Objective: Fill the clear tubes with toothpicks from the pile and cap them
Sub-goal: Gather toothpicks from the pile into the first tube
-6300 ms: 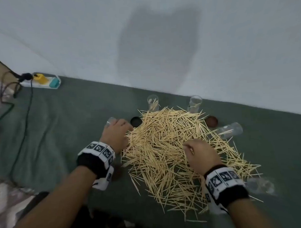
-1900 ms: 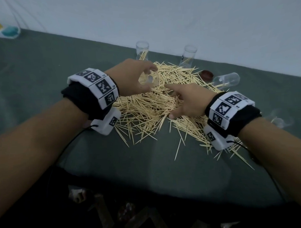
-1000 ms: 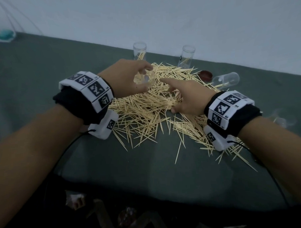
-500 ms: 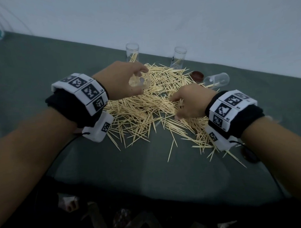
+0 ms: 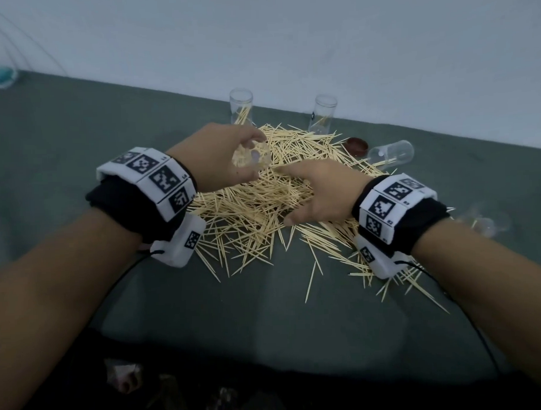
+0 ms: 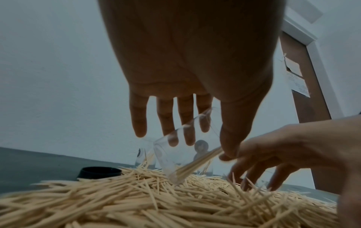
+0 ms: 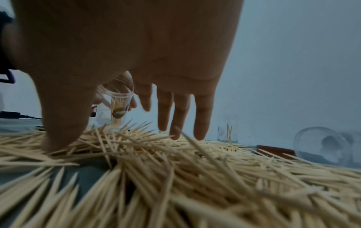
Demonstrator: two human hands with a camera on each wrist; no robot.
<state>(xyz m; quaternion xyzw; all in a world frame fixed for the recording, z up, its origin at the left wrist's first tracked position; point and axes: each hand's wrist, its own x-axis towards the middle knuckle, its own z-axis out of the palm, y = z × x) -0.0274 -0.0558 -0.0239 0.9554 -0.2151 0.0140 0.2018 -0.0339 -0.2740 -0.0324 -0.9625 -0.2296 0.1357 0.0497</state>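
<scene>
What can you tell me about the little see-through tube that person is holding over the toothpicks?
The clear tube looks like thin transparent plastic, open at one end and uncapped. The left hand holds it tilted between thumb and fingers, just above the toothpick pile. A small bundle of toothpicks lies slanted inside. Its lower end nearly meets the pile; contact is unclear.

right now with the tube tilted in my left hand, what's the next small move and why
Probably pinch up a small bunch from the pile with the right hand and feed it into the tube. The left hand holds the tube tilted with only a few toothpicks inside, and the right hand's fingers are spread, touching the pile, holding nothing.
</scene>
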